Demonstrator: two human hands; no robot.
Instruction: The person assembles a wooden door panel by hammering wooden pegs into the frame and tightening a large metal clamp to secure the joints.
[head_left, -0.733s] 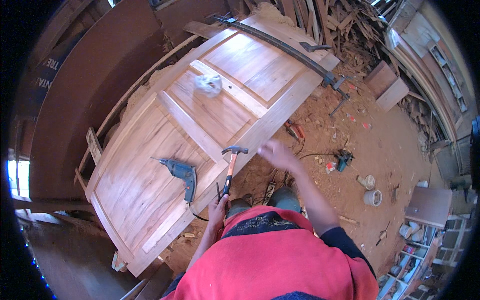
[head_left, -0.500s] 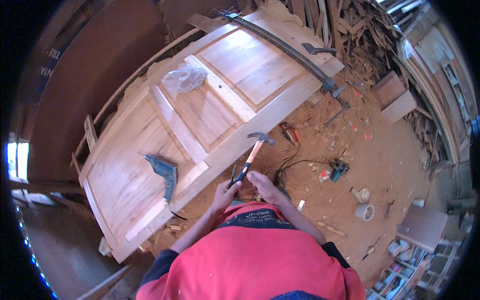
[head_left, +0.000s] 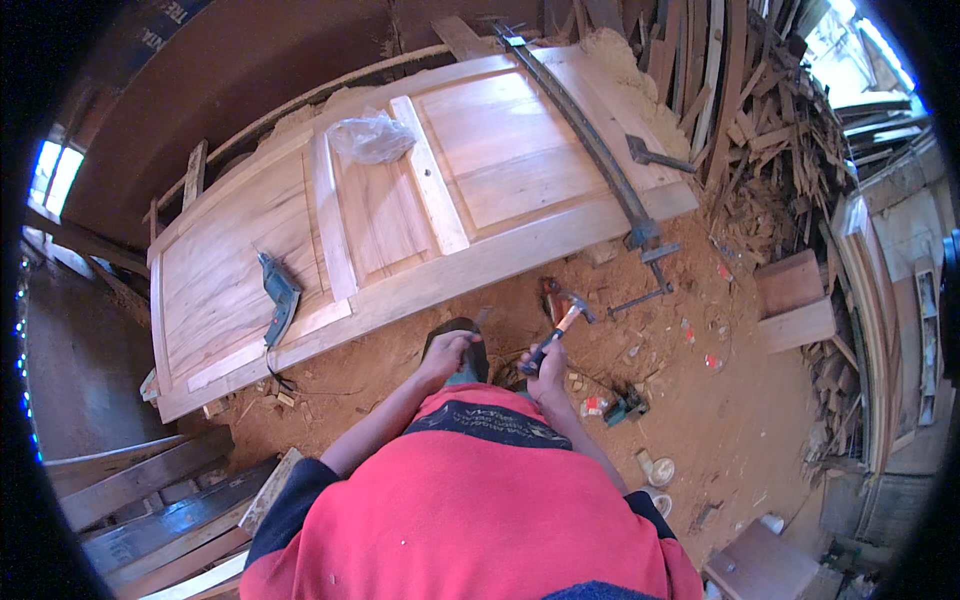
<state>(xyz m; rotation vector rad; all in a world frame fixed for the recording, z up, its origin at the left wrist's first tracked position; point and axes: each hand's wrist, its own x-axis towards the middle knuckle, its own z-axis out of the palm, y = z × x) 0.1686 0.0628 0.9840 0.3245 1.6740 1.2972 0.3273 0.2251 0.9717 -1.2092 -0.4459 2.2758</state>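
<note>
In my right hand (head_left: 545,372), closed round its dark grip, is a claw hammer (head_left: 567,320), its head pointing up and to the right. My left hand (head_left: 450,356) is closed in front of my body, apart from the hammer; whatever its fingers hold, if anything, is too small to make out. Beyond both hands lies a panelled wooden door (head_left: 400,275). A blue power drill (head_left: 281,292) rests on its left part, and a clear plastic bag (head_left: 372,138) lies near its far edge. Across the right end stretches a long bar clamp (head_left: 585,140).
Sawdust and scraps cover the floor (head_left: 720,420). A red tool (head_left: 551,298) and a greenish power tool (head_left: 626,408) with a cord lie there. Scrap wood (head_left: 780,140) is heaped at the far right, near a wooden box (head_left: 795,300). Planks (head_left: 170,500) lie at the left.
The hammer has passed from my left hand to my right, and my hands have moved apart. My view has turned, so the door appears more level.
</note>
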